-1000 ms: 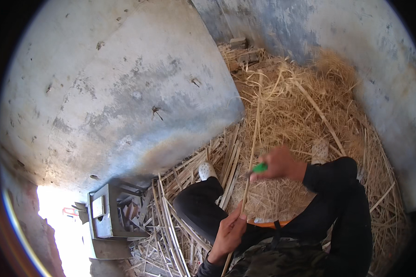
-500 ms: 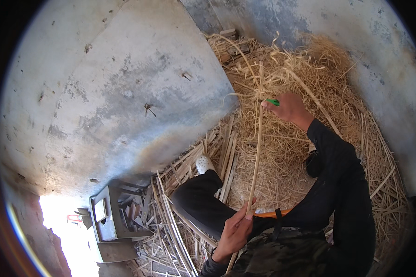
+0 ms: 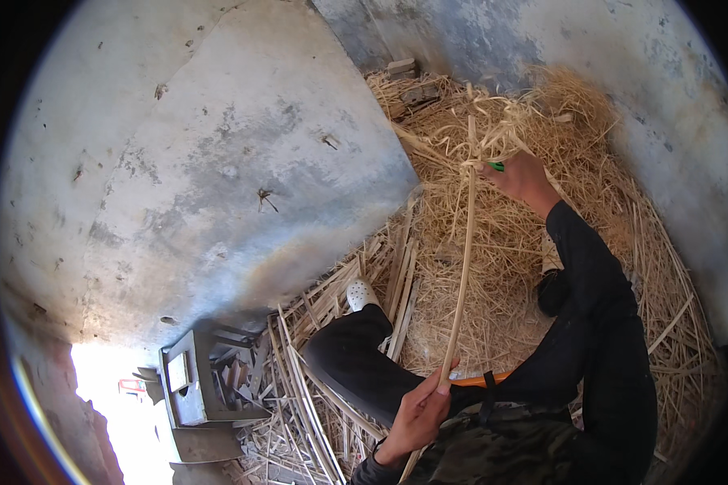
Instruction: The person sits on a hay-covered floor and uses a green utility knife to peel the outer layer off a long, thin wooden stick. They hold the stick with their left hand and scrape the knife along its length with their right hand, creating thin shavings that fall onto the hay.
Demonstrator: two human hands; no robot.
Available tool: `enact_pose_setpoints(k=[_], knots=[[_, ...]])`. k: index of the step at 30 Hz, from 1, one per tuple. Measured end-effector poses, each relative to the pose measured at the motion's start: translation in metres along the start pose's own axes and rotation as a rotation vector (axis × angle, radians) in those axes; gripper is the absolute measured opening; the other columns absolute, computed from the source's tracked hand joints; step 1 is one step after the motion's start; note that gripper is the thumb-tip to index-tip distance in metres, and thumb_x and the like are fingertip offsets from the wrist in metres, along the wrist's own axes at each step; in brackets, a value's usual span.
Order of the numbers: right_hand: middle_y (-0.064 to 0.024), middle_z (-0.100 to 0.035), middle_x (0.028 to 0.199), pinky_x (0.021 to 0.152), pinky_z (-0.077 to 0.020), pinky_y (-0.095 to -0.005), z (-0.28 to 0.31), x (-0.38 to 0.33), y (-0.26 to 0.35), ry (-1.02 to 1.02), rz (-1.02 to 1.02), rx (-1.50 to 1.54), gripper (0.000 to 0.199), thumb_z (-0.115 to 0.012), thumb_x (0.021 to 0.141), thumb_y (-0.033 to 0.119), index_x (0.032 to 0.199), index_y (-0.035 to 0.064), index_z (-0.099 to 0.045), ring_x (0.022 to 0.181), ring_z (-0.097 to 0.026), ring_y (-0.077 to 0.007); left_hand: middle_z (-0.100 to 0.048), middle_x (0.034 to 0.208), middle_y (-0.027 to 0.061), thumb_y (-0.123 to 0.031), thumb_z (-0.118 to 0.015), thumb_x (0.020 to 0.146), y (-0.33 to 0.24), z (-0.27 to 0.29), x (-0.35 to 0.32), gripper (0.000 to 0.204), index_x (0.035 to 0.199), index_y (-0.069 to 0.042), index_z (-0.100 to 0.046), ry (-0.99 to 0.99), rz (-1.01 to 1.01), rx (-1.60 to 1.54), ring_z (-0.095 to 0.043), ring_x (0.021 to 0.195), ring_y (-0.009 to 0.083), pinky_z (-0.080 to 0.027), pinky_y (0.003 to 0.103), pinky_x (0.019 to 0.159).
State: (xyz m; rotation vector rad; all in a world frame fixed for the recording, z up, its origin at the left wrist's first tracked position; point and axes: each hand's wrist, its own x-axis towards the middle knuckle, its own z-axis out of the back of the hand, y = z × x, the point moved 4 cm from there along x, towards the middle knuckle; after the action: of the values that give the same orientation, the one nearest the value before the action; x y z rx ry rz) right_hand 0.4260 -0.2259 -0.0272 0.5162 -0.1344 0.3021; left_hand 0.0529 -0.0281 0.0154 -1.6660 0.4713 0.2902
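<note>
A long pale bamboo strip (image 3: 465, 259) runs from my lap outward, away from me. My left hand (image 3: 419, 411) wraps its fingers and thumb round the near part of it. Toward the far end, my right hand (image 3: 522, 179) is closed on a green-handled tool (image 3: 496, 166) held against the strip. The tool's working edge is hidden, so its exact kind cannot be made out. Thin curled shavings (image 3: 501, 133) gather around the strip's far end, just beyond my right hand.
A heap of fine shavings (image 3: 493, 275) covers the floor between my legs. Split strips (image 3: 315, 404) lie at the left, by a white clog (image 3: 361, 294). A wooden stool (image 3: 190, 380) lies on its side. Walls (image 3: 218, 162) stand at left and far right. An orange strap (image 3: 481, 379) crosses my lap.
My right hand has moved a little farther away and to the right along with the green-handled tool. The strip's far end has shifted slightly right; my left hand keeps its grip.
</note>
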Motion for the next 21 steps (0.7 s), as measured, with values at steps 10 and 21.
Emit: enact_pose_setpoints(k=[10,21], knots=[[-0.0019,-0.039,0.039,0.036,-0.0316,-0.0346,-0.009,-0.127,0.114,0.073,0.582,0.149,0.08,-0.049,0.077,0.082,0.047,0.0079,-0.054,0.034,-0.038,-0.0178,-0.031,0.049,-0.004,-0.019,-0.033,0.103,0.002,0.027,0.02,0.044,0.141,0.003,-0.036,-0.011,-0.091,-0.415,-0.028,0.035,0.0072,-0.036,0.023,0.05],[-0.0022,-0.038,0.037,0.036,-0.0344,-0.0343,-0.016,-0.113,0.111,0.051,0.553,0.168,0.08,-0.047,0.075,0.084,0.047,0.0091,-0.055,0.034,-0.044,-0.0188,-0.034,0.056,-0.0056,-0.023,-0.033,0.105,-0.005,0.016,0.013,0.045,0.145,-0.002,-0.035,-0.03,-0.082,-0.06,-0.03,0.044,0.0036,-0.026,0.018,0.043]])
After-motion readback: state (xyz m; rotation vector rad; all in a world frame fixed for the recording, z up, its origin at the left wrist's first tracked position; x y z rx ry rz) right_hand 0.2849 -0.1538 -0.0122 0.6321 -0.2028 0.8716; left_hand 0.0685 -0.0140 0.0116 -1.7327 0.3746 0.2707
